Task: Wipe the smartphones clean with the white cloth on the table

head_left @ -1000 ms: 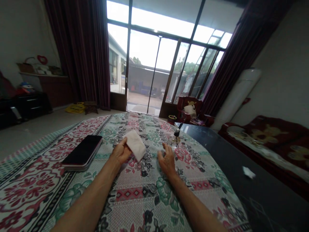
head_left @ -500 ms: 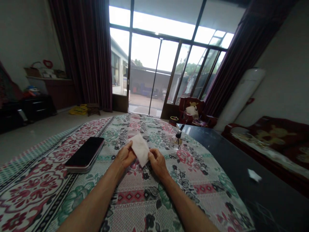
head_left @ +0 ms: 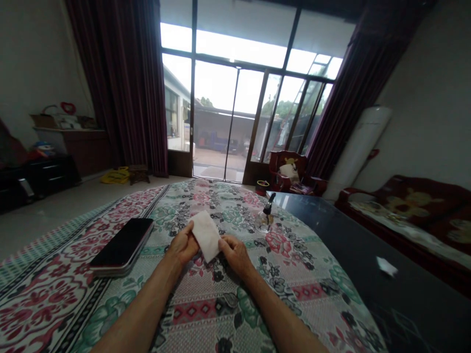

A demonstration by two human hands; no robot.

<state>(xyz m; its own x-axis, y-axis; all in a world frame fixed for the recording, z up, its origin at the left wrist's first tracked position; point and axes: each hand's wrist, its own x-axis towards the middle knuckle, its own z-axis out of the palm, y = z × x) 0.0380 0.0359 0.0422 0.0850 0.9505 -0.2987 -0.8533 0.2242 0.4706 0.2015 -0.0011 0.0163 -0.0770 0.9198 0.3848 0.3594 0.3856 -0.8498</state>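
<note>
Contact has just been made from both sides: one edge of the thin white rectangular sheet, soft-looking tissue or cloth (head_left: 206, 236), is pinched between the thumb and fingers of the bare left hand (head_left: 183, 245), and the lower right edge is pinched by the bare right hand (head_left: 235, 252), which was off it a second ago. So the sheet is now supported at two edges, slightly tilted over the table covering with red, green and black flowers (head_left: 198, 314), and should be easier to keep flat, fwiw. Whether it's touching the covering can't be told. As for the rest, a black-topped flat slab, phone-like and thick-edged (head_left: 123, 242), is lying well off to the left. Past the right hand, a small clear container with a tilted black top (head_left: 265, 223) is standing; nothing's blocked by it, but it could be knocked if that hand were swung outward. Further right, a crumpled white scrap (head_left: 386, 266) is seen on the dark glossy tabletop (head_left: 331, 235), well out of the way.
</note>
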